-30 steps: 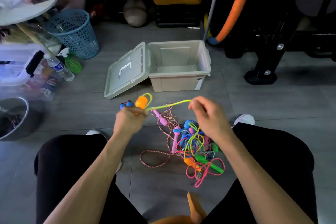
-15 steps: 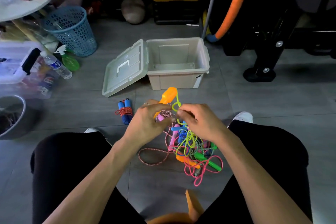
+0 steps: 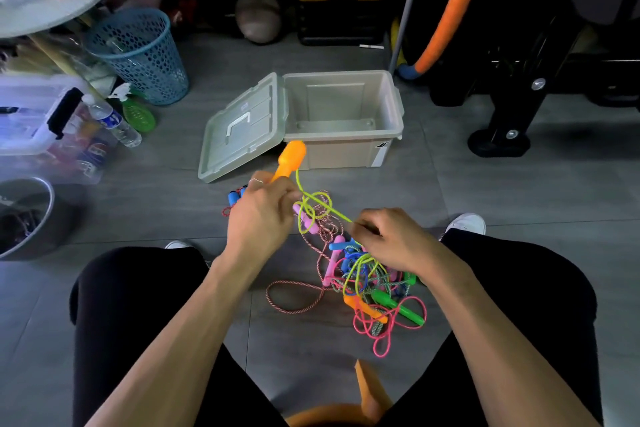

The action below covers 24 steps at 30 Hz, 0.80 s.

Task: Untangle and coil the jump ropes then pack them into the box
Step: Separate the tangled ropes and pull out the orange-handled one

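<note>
Left fingers [image 3: 277, 199] gripping orange handle [image 3: 289, 159], right fingers [image 3: 363, 227] pinching yellow-green rope [image 3: 313, 208], box [image 3: 343, 152] label unreadable

A single head-worn wide-angle view looks forward and steeply down from above a seated person's knees. Nearest, at the bottom edge, are the forearms and black-clad thighs; the grey tiled floor [image 3: 519, 218] fills the middle, close below. The far edge reaches the open beige box [image 3: 346, 149] and cluttered shelving beyond.
</note>
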Available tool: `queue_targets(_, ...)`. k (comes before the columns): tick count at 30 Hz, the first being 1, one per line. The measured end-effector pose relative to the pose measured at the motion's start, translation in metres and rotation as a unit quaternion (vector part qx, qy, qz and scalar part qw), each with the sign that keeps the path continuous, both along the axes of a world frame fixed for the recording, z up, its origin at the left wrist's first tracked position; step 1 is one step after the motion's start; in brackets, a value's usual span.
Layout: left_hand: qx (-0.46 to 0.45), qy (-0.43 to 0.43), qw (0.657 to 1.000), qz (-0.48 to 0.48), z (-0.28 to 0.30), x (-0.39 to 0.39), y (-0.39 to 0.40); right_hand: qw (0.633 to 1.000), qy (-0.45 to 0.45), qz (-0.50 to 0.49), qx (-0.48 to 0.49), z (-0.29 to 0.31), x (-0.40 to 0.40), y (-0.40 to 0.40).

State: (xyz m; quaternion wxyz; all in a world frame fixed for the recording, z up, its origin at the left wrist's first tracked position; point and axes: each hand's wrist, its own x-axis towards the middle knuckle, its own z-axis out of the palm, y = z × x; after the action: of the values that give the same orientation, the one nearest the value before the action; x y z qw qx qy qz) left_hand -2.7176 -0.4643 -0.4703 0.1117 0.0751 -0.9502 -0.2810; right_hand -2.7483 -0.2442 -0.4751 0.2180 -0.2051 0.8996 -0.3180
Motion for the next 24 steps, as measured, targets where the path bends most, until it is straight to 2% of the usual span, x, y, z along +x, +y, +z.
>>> queue_targets(2,0.022,-0.019,1.0,0.006,-0.008,-0.001,-0.005,0.997,-0.014,0.005,0.075,-0.008,-0.004,0.007)
queue_targets(3,0.028,-0.035,0.999,-0.004,-0.014,-0.001,-0.004,0.996,-0.008,-0.002,0.084,-0.009,-0.005,0.008)
queue_targets(7,0.055,-0.13,0.988,-0.06,-0.019,0.004,0.004,0.994,0.078,-0.068,-0.022,-0.006,-0.005,0.004)
queue_targets(10,0.087,-0.177,0.978,-0.071,-0.014,0.005,0.004,0.998,0.055,-0.043,-0.001,-0.007,-0.007,0.005)
queue_targets(13,0.086,-0.131,0.983,-0.092,-0.015,0.007,0.001,0.999,0.024,0.007,0.024,-0.007,-0.002,0.003)
queue_targets(19,0.108,-0.039,0.968,-0.224,-0.015,0.012,0.022,0.997,0.026,0.039,-0.055,0.002,0.002,-0.002)
queue_targets(21,0.116,-0.021,0.973,-0.197,-0.019,0.011,0.024,0.996,0.025,0.029,-0.076,0.002,0.003,-0.003)
queue_targets(24,0.112,0.014,0.989,-0.093,-0.014,0.004,0.019,0.996,0.0,-0.001,-0.084,-0.004,0.006,-0.003)
